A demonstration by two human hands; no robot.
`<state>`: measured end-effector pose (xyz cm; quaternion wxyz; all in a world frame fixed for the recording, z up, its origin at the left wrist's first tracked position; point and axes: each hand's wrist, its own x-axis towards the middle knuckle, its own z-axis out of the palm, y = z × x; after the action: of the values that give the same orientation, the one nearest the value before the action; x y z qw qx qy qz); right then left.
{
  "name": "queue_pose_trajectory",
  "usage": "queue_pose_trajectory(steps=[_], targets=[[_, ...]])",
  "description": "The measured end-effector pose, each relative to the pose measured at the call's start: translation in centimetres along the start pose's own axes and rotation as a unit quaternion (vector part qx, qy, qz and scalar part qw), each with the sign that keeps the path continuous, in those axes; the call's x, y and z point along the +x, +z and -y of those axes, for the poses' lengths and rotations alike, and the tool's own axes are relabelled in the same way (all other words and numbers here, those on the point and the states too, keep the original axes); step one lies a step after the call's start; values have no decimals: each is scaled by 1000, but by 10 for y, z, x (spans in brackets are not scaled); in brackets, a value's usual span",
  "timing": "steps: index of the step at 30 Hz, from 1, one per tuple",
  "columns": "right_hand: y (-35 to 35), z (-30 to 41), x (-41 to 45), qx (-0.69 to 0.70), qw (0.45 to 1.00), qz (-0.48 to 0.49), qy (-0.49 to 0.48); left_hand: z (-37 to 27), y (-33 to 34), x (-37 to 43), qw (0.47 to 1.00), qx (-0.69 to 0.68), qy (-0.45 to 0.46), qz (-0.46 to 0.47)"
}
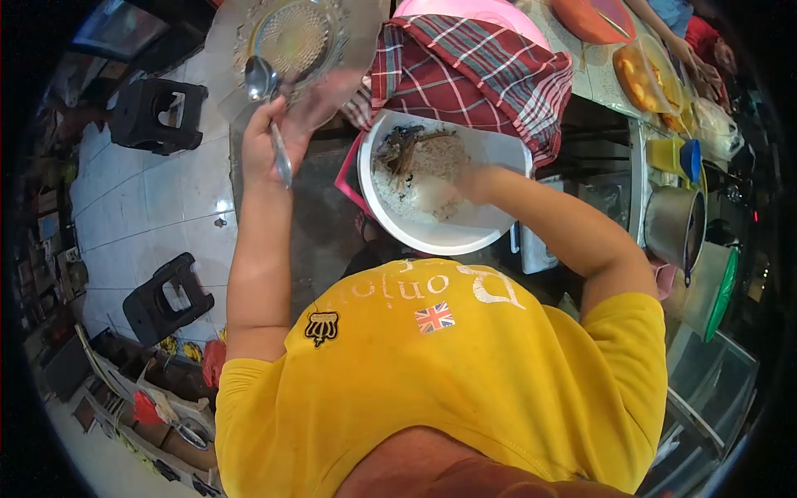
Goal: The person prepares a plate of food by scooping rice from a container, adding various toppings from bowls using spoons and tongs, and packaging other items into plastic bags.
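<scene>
My left hand [274,140] is raised at the upper left with a metal spoon [282,163] held against the palm. The same hand meets a clear patterned glass plate [291,38]; its fingers look blurred through or beside the glass. My right hand [464,187] reaches down into a white tub [380,205] of cooked rice [408,196]. Motion blur hides its fingers, and I cannot tell whether they grip anything. Brown and dark leaf or stalk pieces [403,152] lie on the rice. A red plaid cloth [467,75] drapes over the tub's far side.
A counter on the right bears a red bowl [594,22], a bowl of orange food [647,78], yellow and blue cups [669,155] and a metal pot [672,215]. Another person's hands [703,75] are beyond. Black plastic stools [159,115] stand on the tiled floor at left.
</scene>
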<state>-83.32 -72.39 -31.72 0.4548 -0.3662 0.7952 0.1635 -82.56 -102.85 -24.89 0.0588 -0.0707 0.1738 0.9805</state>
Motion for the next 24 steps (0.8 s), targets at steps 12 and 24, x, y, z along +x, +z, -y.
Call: queue_pose_trajectory(steps=[12,24], targets=[[-4,-16,12,146,946,-143,252,-34,-55,-65,989,56,21,-134],[-33,43,43,292,912,-215,193,-24,-31,-84,985,106,39,-131]])
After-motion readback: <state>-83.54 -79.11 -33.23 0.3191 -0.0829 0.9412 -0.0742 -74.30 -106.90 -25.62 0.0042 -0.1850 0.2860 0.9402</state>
